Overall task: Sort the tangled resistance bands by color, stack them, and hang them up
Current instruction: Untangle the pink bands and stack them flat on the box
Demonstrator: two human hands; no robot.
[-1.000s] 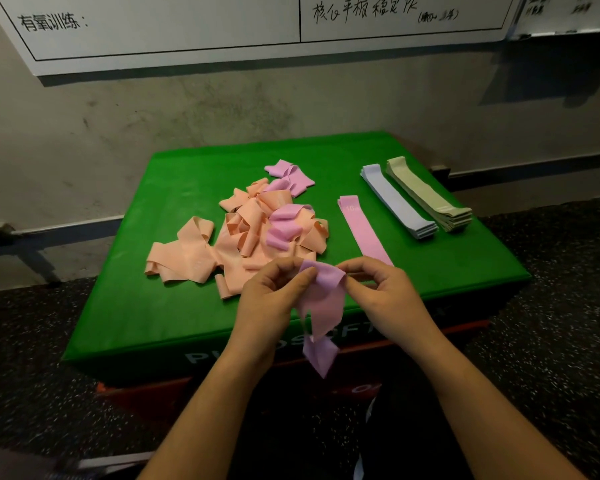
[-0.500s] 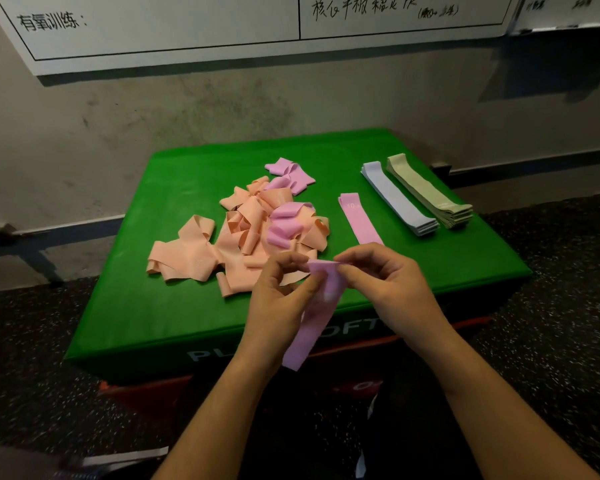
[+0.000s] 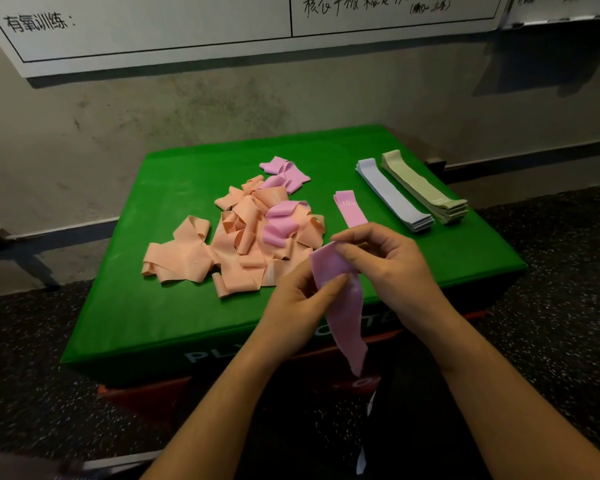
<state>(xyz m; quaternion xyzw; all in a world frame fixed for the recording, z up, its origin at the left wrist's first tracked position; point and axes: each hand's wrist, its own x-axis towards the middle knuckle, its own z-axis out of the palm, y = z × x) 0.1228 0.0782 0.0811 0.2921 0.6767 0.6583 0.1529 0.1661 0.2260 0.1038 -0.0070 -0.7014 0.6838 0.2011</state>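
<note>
Here we hold one pink resistance band (image 3: 340,299) between both hands, out over the near edge of the green foam box (image 3: 160,306). Our right hand (image 3: 392,268) pinches its upper end from above, fingers curled over the fold, while our left hand (image 3: 302,306) pinches it a little lower with the thumb pressed on its face. The rest hangs free below our hands, which likely lets the loop fall straight so we can flatten it before stacking.

Just beyond our right hand lies the flat pink band (image 3: 350,207) that starts the pink stack, probably where this one goes. Farther off on that side sit the finished lavender stack (image 3: 392,195) and, touching it, the pale green stack (image 3: 426,190). Beyond our left hand sprawls the tangled pile of peach bands (image 3: 236,251) with more pink ones caught in it, so much sorting remains. Nothing is hung yet.
</note>
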